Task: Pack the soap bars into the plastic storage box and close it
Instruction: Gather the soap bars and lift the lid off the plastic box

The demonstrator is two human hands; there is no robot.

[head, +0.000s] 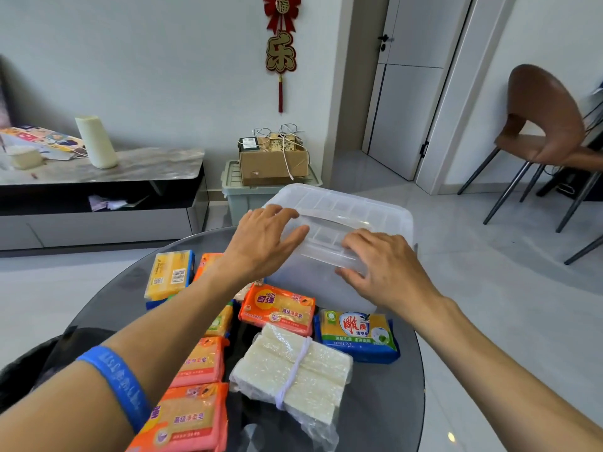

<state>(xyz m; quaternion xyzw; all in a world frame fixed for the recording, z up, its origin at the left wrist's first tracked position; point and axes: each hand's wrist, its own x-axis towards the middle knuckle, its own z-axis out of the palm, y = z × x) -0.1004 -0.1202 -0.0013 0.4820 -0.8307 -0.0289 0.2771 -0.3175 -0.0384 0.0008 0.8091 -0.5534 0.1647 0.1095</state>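
A translucent plastic storage box (385, 216) stands at the far side of a round dark glass table (391, 402), its lid on. My left hand (264, 239) lies flat on the lid's left part, fingers spread. My right hand (381, 265) grips the lid's near edge, thumb under the rim. Soap packs lie on the table in front of the box: an orange pack (277, 308), a blue and yellow pack (359, 334), a white bundle tied with a band (293, 370), a yellow pack (169, 272), and more orange packs (192, 415) under my left forearm.
A brown chair (541, 125) stands at the right. Behind the table a cardboard box (274, 161) sits on a grey bin. A low dark cabinet (98, 197) with a white cylinder runs along the left wall. A door is at the back right.
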